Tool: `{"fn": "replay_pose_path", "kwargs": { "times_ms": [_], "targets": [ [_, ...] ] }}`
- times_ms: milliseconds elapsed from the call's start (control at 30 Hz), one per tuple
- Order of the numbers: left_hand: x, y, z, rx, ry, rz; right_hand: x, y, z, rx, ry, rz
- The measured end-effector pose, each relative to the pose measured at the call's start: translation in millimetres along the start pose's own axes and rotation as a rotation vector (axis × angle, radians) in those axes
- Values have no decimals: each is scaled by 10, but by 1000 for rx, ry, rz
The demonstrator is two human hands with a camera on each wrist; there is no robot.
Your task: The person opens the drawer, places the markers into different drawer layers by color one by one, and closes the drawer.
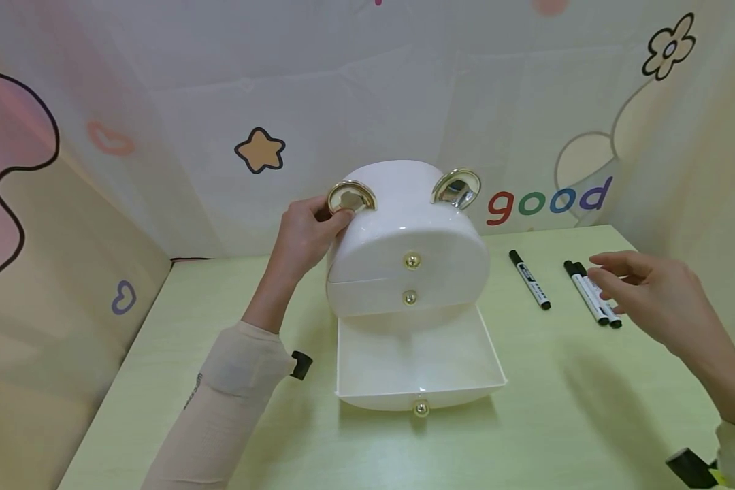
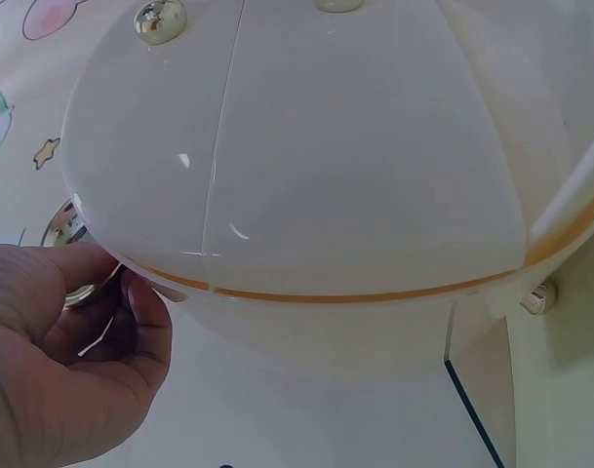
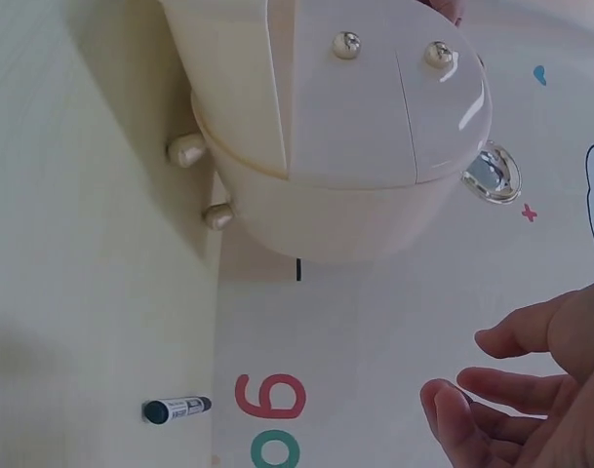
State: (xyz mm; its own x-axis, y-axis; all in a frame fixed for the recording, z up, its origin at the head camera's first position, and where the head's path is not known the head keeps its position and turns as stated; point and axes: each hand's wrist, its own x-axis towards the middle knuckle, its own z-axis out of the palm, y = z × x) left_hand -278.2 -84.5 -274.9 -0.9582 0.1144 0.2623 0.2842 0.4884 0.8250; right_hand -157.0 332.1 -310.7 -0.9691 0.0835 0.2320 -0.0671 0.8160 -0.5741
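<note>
A white drawer box [image 1: 404,238] with round gold knobs and two gold ears stands on the table. Its bottom drawer [image 1: 416,350] is pulled out, and nothing is visible inside. My left hand [image 1: 309,235] grips the box at its left gold ear [image 1: 352,196], the thumb in front and the fingers partly hidden behind. In the left wrist view the same hand [image 2: 77,341] curls at the box's edge. My right hand [image 1: 661,296] hovers with loosely bent fingers, holding nothing, near two markers [image 1: 588,292] lying side by side; it partly covers one.
A single black-and-white marker [image 1: 529,280] lies between the box and the pair. The pale green table [image 1: 220,381] meets a printed curtain [image 1: 398,88] behind the box. Small round feet [image 3: 187,149] show under the box in the right wrist view.
</note>
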Motion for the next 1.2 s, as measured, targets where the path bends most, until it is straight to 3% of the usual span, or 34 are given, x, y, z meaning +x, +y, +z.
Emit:
{"fn": "replay_pose_path", "kwargs": {
  "times_ms": [867, 1200],
  "targets": [
    [14, -15, 2, -13, -8, -5, 527, 363, 357, -80, -34, 39],
    [13, -28, -2, -24, -16, 2, 690, 390, 516, -118, -71, 77]
  ]
}}
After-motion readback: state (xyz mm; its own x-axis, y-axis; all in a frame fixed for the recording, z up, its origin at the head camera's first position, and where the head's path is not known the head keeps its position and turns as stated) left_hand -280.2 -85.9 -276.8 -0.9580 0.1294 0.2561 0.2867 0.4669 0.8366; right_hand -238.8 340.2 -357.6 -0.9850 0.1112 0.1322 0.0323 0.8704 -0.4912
